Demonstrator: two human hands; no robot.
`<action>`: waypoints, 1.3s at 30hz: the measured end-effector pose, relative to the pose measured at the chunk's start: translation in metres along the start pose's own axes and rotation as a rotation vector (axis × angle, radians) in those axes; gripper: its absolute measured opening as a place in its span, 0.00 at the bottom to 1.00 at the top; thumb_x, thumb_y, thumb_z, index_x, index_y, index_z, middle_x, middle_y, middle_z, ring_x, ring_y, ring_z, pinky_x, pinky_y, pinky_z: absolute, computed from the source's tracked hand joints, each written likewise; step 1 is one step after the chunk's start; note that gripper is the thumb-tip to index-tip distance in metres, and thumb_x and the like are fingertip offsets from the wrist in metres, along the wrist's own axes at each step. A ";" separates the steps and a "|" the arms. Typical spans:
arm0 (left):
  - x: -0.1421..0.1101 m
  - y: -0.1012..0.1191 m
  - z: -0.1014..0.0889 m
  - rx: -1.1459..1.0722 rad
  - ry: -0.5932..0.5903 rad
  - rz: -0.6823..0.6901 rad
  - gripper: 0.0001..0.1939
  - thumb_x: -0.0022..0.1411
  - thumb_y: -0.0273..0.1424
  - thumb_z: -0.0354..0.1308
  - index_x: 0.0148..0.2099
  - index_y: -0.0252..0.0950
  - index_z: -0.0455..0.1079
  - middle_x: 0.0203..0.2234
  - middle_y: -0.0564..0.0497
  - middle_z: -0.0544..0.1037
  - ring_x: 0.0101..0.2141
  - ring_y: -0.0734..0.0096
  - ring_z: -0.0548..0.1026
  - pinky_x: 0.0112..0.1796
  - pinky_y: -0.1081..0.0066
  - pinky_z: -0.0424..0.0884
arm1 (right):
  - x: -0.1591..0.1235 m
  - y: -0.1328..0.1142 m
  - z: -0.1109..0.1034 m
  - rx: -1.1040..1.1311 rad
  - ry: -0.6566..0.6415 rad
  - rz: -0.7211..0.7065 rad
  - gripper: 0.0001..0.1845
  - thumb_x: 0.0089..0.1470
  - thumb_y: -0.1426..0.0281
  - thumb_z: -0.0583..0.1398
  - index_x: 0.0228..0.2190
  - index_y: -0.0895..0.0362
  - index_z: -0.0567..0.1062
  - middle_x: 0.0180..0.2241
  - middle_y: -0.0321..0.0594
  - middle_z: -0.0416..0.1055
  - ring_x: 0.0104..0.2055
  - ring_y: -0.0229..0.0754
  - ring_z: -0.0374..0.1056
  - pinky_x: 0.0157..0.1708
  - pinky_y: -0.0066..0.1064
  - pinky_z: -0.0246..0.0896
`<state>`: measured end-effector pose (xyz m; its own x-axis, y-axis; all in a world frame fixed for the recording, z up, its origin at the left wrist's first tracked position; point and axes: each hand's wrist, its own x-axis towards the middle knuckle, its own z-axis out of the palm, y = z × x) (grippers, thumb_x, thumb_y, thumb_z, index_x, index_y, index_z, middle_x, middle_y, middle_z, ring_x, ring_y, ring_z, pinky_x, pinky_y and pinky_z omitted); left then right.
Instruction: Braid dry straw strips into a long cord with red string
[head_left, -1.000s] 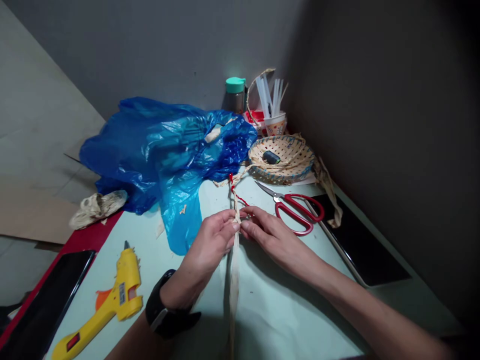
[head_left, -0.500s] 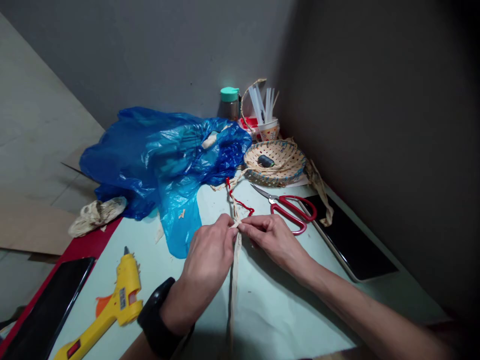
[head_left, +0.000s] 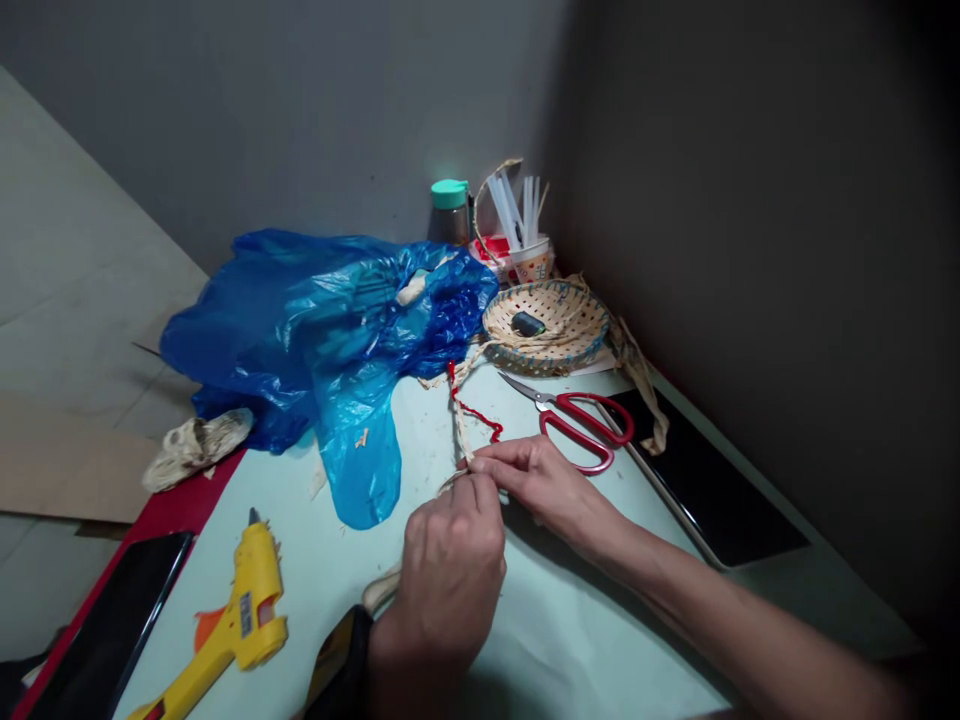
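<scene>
A pale braided cord (head_left: 461, 432) of plant fibre runs from near the woven basket down to my hands, with red yarn (head_left: 480, 412) tied at its far end. My right hand (head_left: 544, 485) pinches the braid between thumb and fingertips. My left hand (head_left: 454, 560) is closed just below, its knuckles up, on the fibre strands; a pale strand (head_left: 382, 588) shows left of it, by the black wristband. The left fingertips are hidden. Just beyond my right hand lie red-handled scissors (head_left: 577, 425), blades slightly apart.
A yellow glue gun (head_left: 259, 600) and a dark phone (head_left: 120, 610) lie at left, another dark device (head_left: 712, 490) at right. Behind are a crumpled blue plastic bag (head_left: 300, 310), the woven basket (head_left: 577, 350) with a dark spool (head_left: 528, 323), a cup (head_left: 534, 262) of glue sticks and a green-lidded jar (head_left: 450, 215).
My left hand has turned over and moved right and nearer to me, carrying strands with it. The right hand keeps its pinch, slightly lower. The view has shifted a little.
</scene>
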<state>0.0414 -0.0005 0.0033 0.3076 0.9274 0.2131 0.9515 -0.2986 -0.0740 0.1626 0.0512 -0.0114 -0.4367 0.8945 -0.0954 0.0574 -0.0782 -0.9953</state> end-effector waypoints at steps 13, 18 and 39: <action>0.021 -0.044 -0.006 -1.242 -0.170 -0.354 0.09 0.62 0.34 0.50 0.38 0.35 0.68 0.30 0.50 0.73 0.33 0.69 0.70 0.37 0.70 0.64 | -0.006 -0.009 -0.007 -0.112 -0.058 -0.060 0.16 0.60 0.66 0.52 0.29 0.61 0.74 0.27 0.40 0.71 0.29 0.36 0.63 0.31 0.26 0.56; 0.023 -0.033 0.010 -1.829 -0.419 -0.391 0.07 0.62 0.33 0.51 0.39 0.33 0.64 0.23 0.56 0.64 0.19 0.83 0.54 0.20 0.78 0.49 | -0.008 -0.009 -0.008 -0.188 -0.075 -0.099 0.11 0.61 0.67 0.51 0.34 0.59 0.70 0.31 0.39 0.71 0.35 0.39 0.65 0.38 0.29 0.57; 0.024 -0.031 0.007 -1.441 -0.203 -0.584 0.06 0.51 0.31 0.58 0.26 0.34 0.65 0.16 0.56 0.67 0.19 0.78 0.63 0.22 0.77 0.56 | -0.021 -0.028 0.004 -1.128 0.102 -0.084 0.09 0.54 0.73 0.52 0.24 0.57 0.68 0.23 0.43 0.71 0.23 0.39 0.62 0.24 0.31 0.41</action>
<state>0.0197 0.0326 0.0041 0.0157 0.9656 -0.2596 0.1740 0.2530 0.9517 0.1669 0.0327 0.0184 -0.4049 0.9140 0.0242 0.8298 0.3785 -0.4101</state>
